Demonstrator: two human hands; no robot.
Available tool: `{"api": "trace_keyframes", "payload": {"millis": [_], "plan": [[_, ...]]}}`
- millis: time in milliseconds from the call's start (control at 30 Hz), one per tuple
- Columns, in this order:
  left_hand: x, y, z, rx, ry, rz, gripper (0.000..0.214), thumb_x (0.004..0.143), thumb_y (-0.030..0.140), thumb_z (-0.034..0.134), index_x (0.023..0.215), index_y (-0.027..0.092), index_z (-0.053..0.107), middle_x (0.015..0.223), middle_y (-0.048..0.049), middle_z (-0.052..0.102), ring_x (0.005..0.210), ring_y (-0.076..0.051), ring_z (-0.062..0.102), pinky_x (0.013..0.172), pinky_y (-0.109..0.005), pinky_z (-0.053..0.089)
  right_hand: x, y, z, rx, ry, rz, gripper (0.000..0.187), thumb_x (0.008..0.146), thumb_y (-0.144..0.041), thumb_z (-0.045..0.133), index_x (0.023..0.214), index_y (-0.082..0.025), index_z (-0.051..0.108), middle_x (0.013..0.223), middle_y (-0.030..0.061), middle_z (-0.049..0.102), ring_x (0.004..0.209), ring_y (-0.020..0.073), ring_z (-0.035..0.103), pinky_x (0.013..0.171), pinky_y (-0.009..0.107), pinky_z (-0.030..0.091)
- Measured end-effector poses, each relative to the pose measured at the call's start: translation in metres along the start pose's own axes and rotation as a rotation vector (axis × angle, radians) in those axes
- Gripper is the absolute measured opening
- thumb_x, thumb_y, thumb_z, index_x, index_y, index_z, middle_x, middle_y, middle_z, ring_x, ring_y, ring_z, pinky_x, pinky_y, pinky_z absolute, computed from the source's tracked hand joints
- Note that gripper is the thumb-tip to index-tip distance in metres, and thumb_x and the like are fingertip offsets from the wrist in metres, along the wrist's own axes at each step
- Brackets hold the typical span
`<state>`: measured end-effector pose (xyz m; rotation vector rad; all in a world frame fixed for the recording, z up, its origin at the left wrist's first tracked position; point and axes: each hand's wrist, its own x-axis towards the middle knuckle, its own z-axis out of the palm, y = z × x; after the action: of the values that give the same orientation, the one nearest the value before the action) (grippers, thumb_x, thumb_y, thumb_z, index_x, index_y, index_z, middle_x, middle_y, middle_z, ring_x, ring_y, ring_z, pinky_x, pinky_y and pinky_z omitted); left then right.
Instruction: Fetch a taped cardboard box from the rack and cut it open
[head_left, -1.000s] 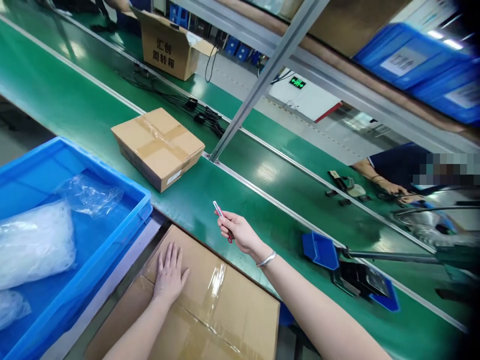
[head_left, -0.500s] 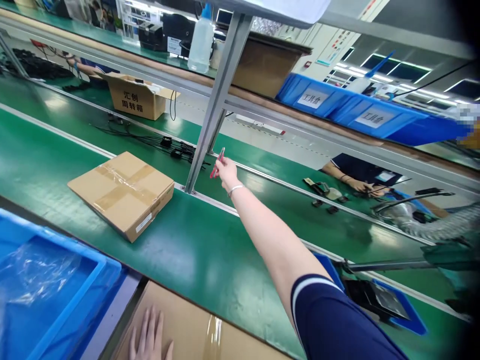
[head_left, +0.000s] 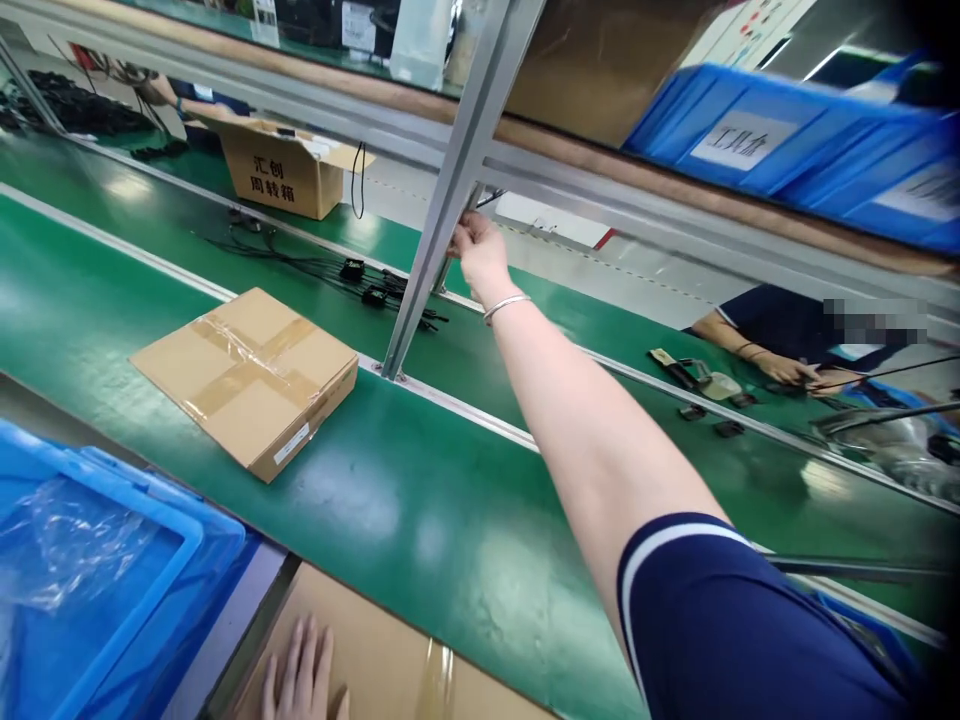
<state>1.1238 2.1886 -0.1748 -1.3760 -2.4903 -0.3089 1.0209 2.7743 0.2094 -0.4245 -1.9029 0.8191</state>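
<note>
My left hand (head_left: 301, 672) lies flat, fingers spread, on a taped cardboard box (head_left: 375, 640) at the bottom edge. My right arm reaches far forward; my right hand (head_left: 480, 250), with a bracelet at the wrist, is raised beside the metal post (head_left: 439, 225). Its fingers are curled, and their tips go partly behind the post. Whatever they pinch is hidden there. On the green bench (head_left: 420, 500), left of the post, rests a closed flat cardboard box (head_left: 247, 370) with crossed clear tape and a white label.
A blue crate (head_left: 142, 590) with clear plastic film stands at lower left. Overhead, a shelf carries blue bins (head_left: 742, 140). Beyond the post lie black cables (head_left: 322, 265) and an open printed carton (head_left: 277, 180). A co-worker's hands (head_left: 795, 375) handle small parts at right.
My right hand has moved up and slightly right to the post. The slim red-and-silver tool it held is now out of sight. My left hand stays on the box; the view has shifted.
</note>
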Motion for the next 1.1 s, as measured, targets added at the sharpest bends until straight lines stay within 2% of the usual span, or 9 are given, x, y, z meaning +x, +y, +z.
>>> {"api": "trace_keyframes", "payload": {"millis": [100, 200, 300, 400, 500, 567, 667, 867, 1100], "plan": [[0.005, 0.0, -0.024, -0.012, -0.116, 0.055, 0.086, 0.083, 0.034, 0.05, 0.156, 0.02, 0.006, 0.153, -0.0154, 0.037, 0.14, -0.033, 0.036, 0.114, -0.057, 0.022, -0.036, -0.014, -0.017, -0.138, 0.047, 0.141, 0.042, 0.094, -0.019, 0.045, 0.132, -0.003, 0.043, 0.113, 0.0137, 0.064, 0.093, 0.0133, 0.064, 0.074, 0.026, 0.054], [0.012, 0.003, -0.04, -0.032, -0.243, 0.047, 0.067, 0.089, 0.034, 0.044, 0.151, 0.015, 0.03, 0.156, -0.0149, 0.031, 0.144, -0.033, 0.029, 0.118, -0.057, 0.015, -0.13, -0.039, -0.034, -0.203, -0.004, 0.154, 0.041, 0.095, -0.019, 0.039, 0.133, -0.004, 0.043, 0.121, 0.0176, 0.059, 0.107, 0.0157, 0.061, 0.081, 0.03, 0.052], [0.016, 0.006, -0.046, -0.063, -0.344, 0.004, 0.06, 0.091, 0.035, 0.041, 0.146, 0.013, 0.041, 0.157, -0.0142, 0.028, 0.146, -0.031, 0.022, 0.119, -0.056, 0.009, -0.29, -0.08, -0.049, -0.242, -0.252, 0.173, 0.025, 0.094, -0.028, 0.047, 0.112, -0.022, 0.062, 0.113, 0.0101, 0.064, 0.109, 0.0241, 0.06, 0.099, 0.048, 0.049], [0.021, 0.007, -0.051, -0.109, -0.382, -0.02, 0.059, 0.092, 0.037, 0.04, 0.146, 0.013, 0.041, 0.158, -0.0132, 0.028, 0.148, -0.029, 0.018, 0.12, -0.054, 0.005, -0.476, -0.13, -0.061, -0.152, -0.741, 0.388, 0.029, 0.094, -0.03, 0.041, 0.11, -0.035, 0.065, 0.105, 0.0094, 0.068, 0.102, 0.0294, 0.065, 0.093, 0.055, 0.054], [0.026, 0.006, -0.057, -0.128, -0.389, -0.029, 0.06, 0.092, 0.037, 0.04, 0.146, 0.011, 0.04, 0.158, -0.0146, 0.027, 0.148, -0.029, 0.015, 0.12, -0.054, 0.004, -0.624, -0.178, -0.062, -0.143, -0.963, 0.521, 0.034, 0.092, -0.03, 0.043, 0.119, -0.036, 0.063, 0.116, 0.0059, 0.069, 0.112, 0.028, 0.064, 0.1, 0.05, 0.054], [0.03, 0.004, -0.058, -0.119, -0.39, -0.025, 0.06, 0.092, 0.037, 0.041, 0.146, 0.01, 0.04, 0.158, -0.0154, 0.026, 0.149, -0.03, 0.014, 0.12, -0.054, 0.004, -0.682, -0.205, -0.055, -0.206, -0.999, 0.6, 0.042, 0.09, -0.022, 0.042, 0.128, -0.024, 0.058, 0.128, 0.0115, 0.062, 0.122, 0.0307, 0.057, 0.105, 0.054, 0.048], [0.035, 0.0, -0.058, -0.096, -0.379, -0.018, 0.062, 0.091, 0.039, 0.042, 0.146, 0.011, 0.039, 0.158, -0.0153, 0.026, 0.149, -0.029, 0.013, 0.12, -0.054, 0.004, -0.707, -0.228, -0.038, -0.429, -1.007, 0.655, 0.045, 0.093, -0.02, 0.042, 0.137, -0.016, 0.048, 0.136, 0.0168, 0.054, 0.129, 0.031, 0.049, 0.109, 0.053, 0.041], [0.044, -0.006, -0.065, -0.064, -0.387, 0.027, 0.065, 0.091, 0.04, 0.043, 0.147, 0.008, 0.035, 0.158, -0.0184, 0.023, 0.149, -0.029, 0.012, 0.119, -0.054, 0.007, -0.67, -0.21, -0.02, -0.56, -0.941, 0.709, 0.037, 0.097, -0.035, 0.043, 0.119, -0.009, 0.059, 0.116, 0.02, 0.063, 0.108, 0.0295, 0.058, 0.098, 0.044, 0.044], [0.037, -0.022, -0.14, -0.055, -0.651, 0.131, 0.064, 0.091, 0.044, 0.043, 0.146, 0.012, 0.035, 0.158, -0.0199, 0.022, 0.145, -0.037, 0.021, 0.104, -0.061, 0.037, -0.667, -0.256, -0.039, -0.421, -0.886, 0.736, 0.055, 0.101, -0.046, 0.026, 0.081, -0.014, 0.066, 0.085, 0.0154, 0.071, 0.082, 0.0252, 0.066, 0.079, 0.035, 0.046]]}}
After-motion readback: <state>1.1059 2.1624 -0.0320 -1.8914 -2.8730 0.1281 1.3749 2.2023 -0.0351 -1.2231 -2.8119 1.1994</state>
